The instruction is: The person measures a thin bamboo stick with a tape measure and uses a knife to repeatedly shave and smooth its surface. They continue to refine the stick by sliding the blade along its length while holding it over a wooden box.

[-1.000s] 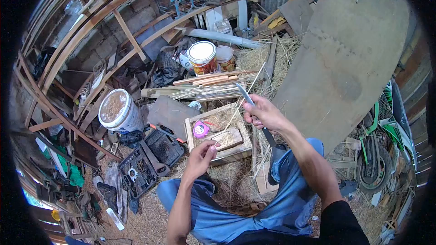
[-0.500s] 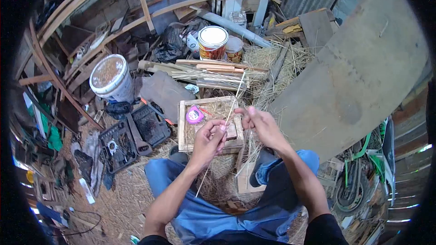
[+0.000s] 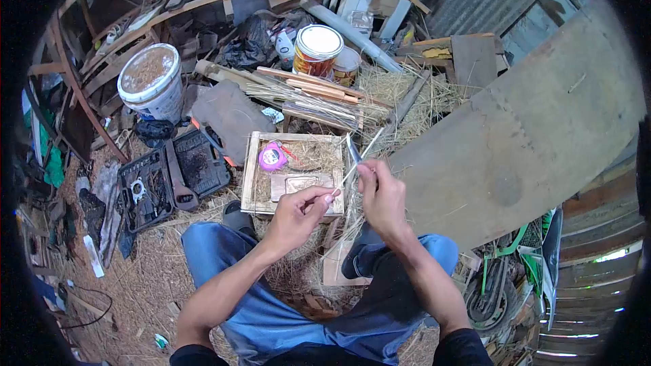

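Observation:
My left hand [image 3: 298, 215] pinches a thin bamboo strip [image 3: 368, 146] between thumb and fingertips, over the near right corner of a wooden frame box [image 3: 248, 176]. The strip slants up and away to the right. Wrapped round a knife, my right hand [image 3: 383, 196] is just right of the strip. The knife's narrow grey blade [image 3: 354, 150] points away from me and overlaps the strip's line; its handle is hidden in the fist. Inside the box lie a pink tape measure [image 3: 272, 156], a red pencil-like stick [image 3: 289, 153], a small wooden block [image 3: 279, 186] and straw.
An open black tool case [image 3: 146, 196] with a handsaw [image 3: 178, 176] across it lies to the left. Beyond the box is a stack of wooden slats and strips [image 3: 312, 88]. Paint buckets [image 3: 319, 44] stand behind. A large board [image 3: 488, 142] slopes at the right.
My right hand has turned so that the knife blade shows, pointing up beside the strip. The strip now slants more to the right. The view has shifted, so the surroundings appear farther left.

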Available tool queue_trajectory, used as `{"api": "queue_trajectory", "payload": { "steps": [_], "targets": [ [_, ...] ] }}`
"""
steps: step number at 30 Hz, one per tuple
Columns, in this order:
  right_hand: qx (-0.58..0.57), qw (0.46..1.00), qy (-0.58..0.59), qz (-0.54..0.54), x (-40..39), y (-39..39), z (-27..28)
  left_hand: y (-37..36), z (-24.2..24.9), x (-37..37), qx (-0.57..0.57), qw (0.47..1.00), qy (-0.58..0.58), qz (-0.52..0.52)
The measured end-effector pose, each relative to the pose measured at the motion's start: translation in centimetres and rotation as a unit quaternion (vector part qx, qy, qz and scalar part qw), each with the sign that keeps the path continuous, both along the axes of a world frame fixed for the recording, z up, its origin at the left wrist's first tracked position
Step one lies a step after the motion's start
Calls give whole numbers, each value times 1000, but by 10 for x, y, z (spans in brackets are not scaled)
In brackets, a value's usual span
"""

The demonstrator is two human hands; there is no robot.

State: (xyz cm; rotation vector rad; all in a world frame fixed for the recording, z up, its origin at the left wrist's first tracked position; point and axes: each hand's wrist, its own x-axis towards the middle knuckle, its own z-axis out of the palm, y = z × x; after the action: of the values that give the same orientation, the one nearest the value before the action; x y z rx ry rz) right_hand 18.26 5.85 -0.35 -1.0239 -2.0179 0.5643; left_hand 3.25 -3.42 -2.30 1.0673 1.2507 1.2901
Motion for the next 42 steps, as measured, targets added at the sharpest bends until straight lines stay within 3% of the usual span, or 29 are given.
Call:
{"api": "queue_trajectory", "payload": {
  "steps": [2,5,8,9,11,15,17,18,22,24,27,31,33,35,37,39,42],
  "targets": [
    [-40,999,19,-27,1,0,12,0,-10,-4,61,996,54,19],
    [-100,992,56,-52,3,0,9,-2,-2,-5,65,994,84,5],
    [-104,994,26,29,-4,-15,-5,4,-14,-4,114,990,67,53],
    [-105,994,28,31,-7,-13,0,3,-8,-6,114,990,69,55],
    [-117,991,53,-38,-9,-11,13,-2,7,-9,10,996,84,10],
    [-119,992,47,24,-13,-20,-12,1,1,-12,20,999,34,26],
    [-113,992,55,-4,-15,-18,-3,-2,10,-12,23,1000,4,9],
    [-130,990,52,-8,-16,-21,-1,-1,12,-12,-27,1000,7,-2],
    [-147,987,67,12,-9,-12,-2,-2,-5,-13,53,998,-23,10],
    [-182,978,100,-2,-7,-7,1,-2,1,-13,69,997,36,27],
    [-167,985,12,35,-9,-17,-12,0,-9,-13,73,996,32,35],
    [-127,990,51,19,-7,-10,-1,-2,-9,-14,96,992,66,37],
    [-161,982,26,91,-13,-28,-9,3,-8,-14,93,993,54,42],
    [-173,980,57,85,-14,-20,-9,-1,-1,-18,69,995,62,32],
    [-174,983,64,12,-9,-7,11,-4,9,-15,10,998,58,12],
    [-84,996,1,37,-10,-22,-23,-2,0,-14,32,999,39,12],
    [-108,992,40,58,-16,-22,-13,-4,3,-16,45,998,44,8]
  ]
}}
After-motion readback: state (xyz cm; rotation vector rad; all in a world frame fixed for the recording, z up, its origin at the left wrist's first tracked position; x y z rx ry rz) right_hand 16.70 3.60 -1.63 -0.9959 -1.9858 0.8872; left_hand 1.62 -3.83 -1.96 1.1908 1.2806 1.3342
